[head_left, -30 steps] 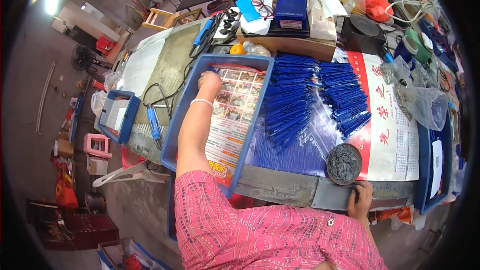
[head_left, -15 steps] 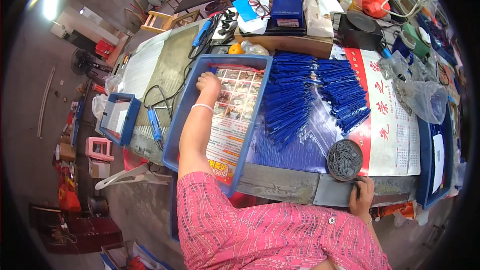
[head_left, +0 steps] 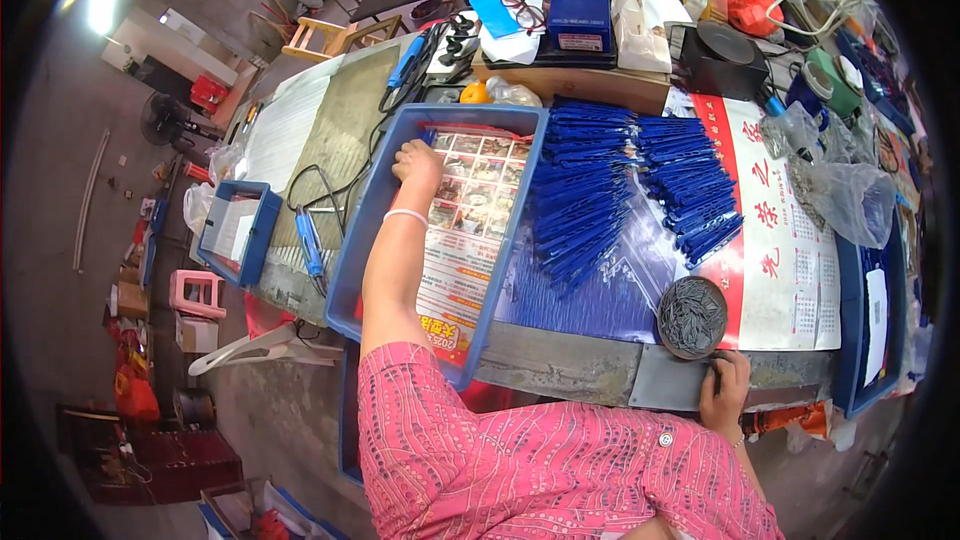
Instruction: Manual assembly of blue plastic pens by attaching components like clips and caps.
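My left hand (head_left: 418,162) reaches into a long blue plastic tray (head_left: 358,230) and is closed near its upper left inside corner. Whatever the fingers hold is hidden; a bit of blue shows just beyond them. A printed sheet with food photos (head_left: 478,190) lines the tray floor under my forearm. At the table's front edge, my right hand (head_left: 727,386) has its fingers curled, with something dark and small at the thumb. Beside it lie a flat grey plate (head_left: 665,380) and a round bowl of small dark metal pins (head_left: 692,317).
Slim blue plastic pieces lie in a large pile (head_left: 580,195) and a smaller pile (head_left: 688,185) right of the tray. A red-and-white calendar sheet (head_left: 775,240) covers the table's right. Blue pen-like electric tools (head_left: 308,245) with cables, and a small blue tray (head_left: 262,240), sit left.
The view has shifted very slightly. My left hand stays at the same corner of the tray, and my right hand has hardly moved.
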The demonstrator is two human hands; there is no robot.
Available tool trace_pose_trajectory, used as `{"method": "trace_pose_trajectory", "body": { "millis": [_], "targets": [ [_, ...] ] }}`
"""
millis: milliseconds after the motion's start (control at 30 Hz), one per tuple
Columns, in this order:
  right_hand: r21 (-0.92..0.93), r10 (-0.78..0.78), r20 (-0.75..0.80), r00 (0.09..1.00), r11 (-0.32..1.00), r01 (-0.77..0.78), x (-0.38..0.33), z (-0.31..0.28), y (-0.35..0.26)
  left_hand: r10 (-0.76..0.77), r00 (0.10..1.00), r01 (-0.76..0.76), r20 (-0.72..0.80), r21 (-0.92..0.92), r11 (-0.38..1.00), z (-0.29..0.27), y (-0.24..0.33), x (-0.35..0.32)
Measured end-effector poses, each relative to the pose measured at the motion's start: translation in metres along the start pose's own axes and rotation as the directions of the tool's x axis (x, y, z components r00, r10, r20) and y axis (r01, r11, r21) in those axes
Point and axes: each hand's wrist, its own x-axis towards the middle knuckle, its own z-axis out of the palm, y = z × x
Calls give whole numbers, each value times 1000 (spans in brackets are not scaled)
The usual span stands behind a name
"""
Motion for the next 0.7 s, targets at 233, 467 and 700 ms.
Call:
{"method": "trace_pose_trajectory", "body": {
  "millis": [233,467,700],
  "targets": [
    [-7,-1,-6,1000,1000,1,-1,1,1,120,980,-111,-156,67,992,27,-3,16],
    [-11,-34,-12,999,999,34,3,0,-1,135,955,-75,-263,229,971,38,6,21],
    [-6,-30,-15,999,1000,30,5,-2,-5,247,902,-106,-353,375,921,30,5,10]
  ]
}}
